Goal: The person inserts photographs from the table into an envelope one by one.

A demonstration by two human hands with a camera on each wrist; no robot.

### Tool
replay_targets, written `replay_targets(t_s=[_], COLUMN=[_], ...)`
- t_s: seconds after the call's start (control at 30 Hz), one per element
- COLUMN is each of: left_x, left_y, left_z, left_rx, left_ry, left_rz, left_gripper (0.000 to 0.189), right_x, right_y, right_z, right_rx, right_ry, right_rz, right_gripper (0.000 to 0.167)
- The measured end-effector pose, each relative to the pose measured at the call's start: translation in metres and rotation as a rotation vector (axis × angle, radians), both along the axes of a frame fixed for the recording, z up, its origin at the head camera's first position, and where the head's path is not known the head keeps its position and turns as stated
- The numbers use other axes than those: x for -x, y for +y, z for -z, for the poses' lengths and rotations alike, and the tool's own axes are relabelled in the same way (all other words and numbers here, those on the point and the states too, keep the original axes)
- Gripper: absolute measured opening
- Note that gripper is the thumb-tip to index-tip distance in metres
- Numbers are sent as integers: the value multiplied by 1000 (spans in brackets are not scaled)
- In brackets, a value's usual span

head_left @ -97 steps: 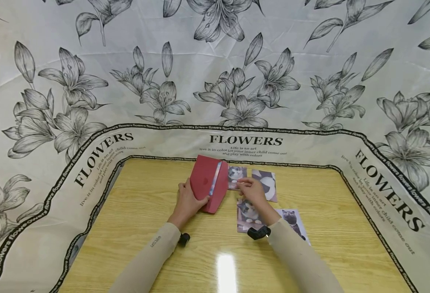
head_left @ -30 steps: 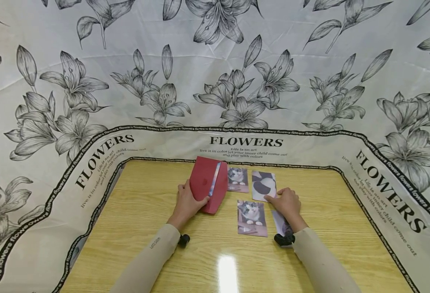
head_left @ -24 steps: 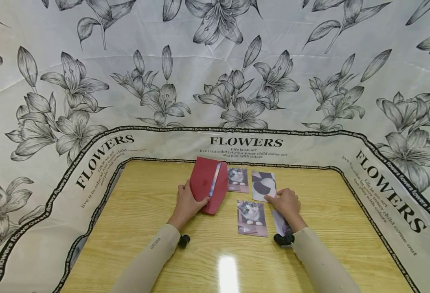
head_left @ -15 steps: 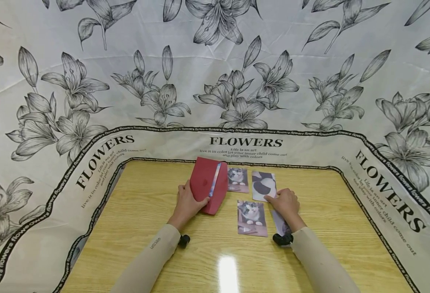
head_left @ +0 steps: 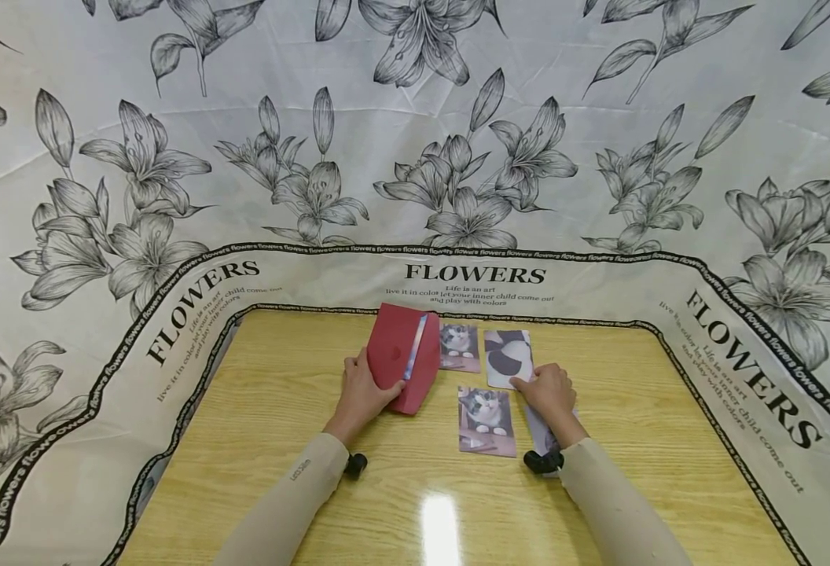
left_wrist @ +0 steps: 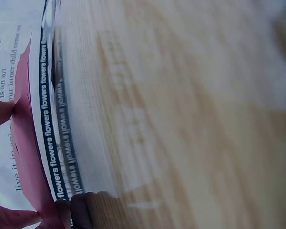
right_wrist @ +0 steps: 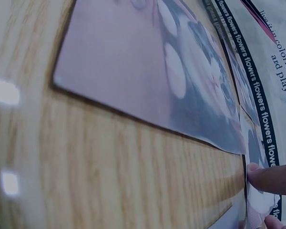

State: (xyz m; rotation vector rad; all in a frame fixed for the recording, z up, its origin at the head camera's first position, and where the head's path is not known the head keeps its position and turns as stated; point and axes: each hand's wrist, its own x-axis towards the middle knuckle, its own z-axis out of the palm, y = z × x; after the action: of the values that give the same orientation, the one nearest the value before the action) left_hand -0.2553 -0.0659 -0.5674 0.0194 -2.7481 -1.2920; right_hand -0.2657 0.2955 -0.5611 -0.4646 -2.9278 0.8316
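On the left, my left hand [head_left: 360,397] grips a red envelope [head_left: 395,330] by its lower side, thumb across the front. A strip of blue-and-white card [head_left: 415,346] shows in the envelope's opening. In the left wrist view the envelope [left_wrist: 25,138] stands tilted between thumb and fingers. My right hand [head_left: 552,393] pinches the lower right corner of a black-and-white photo card [head_left: 507,354]. The right wrist view has the thumb [right_wrist: 271,179] lying on this card's face. Partly hidden under the right wrist is another photo card [head_left: 538,428].
Two cat photo cards lie on the wooden table [head_left: 280,487]: an upper cat card [head_left: 459,346] beside the envelope and a lower cat card [head_left: 486,420] below it. A flower-printed cloth [head_left: 337,283] walls the table's back and sides.
From over the upper cat card, my right hand has moved right and down to the black-and-white card's corner. That card has lately shifted slightly. The left hand and envelope stay put.
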Motion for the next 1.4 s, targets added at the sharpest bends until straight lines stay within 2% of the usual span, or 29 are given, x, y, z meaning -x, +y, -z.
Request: replay_targets(t_s=[0.13, 0.37, 0.53, 0.77, 0.97, 1.07, 1.23, 1.4], left_x=[0, 1, 2, 1, 2, 2, 2, 3], left_y=[-1, -1, 0, -1, -1, -1, -1, 0], left_z=[0, 0, 1, -1, 1, 0, 1, 1], left_rx=[0, 0, 7, -23, -10, -14, -8, -7], left_ry=[0, 11, 11, 7, -2, -3, -8, -8], left_rz=[1, -5, -5, -5, -6, -12, -16, -18], left_gripper=[110, 109, 109, 109, 109, 108, 108, 109], right_x=[1, 2, 5, 9, 6, 4, 4, 3], right_y=[-1, -1, 3, 10, 8, 6, -4, -23], right_z=[0, -2, 0, -9, -25, -30, -32, -32], right_rx=[25, 59, 95, 243, 329, 401, 531, 596], right_ry=[7, -8, 1, 41, 71, 113, 167, 161], right_rz=[6, -18, -33, -22, -20, -22, -25, -55], right_gripper=[60, 75, 57, 35, 35, 33, 33, 36])
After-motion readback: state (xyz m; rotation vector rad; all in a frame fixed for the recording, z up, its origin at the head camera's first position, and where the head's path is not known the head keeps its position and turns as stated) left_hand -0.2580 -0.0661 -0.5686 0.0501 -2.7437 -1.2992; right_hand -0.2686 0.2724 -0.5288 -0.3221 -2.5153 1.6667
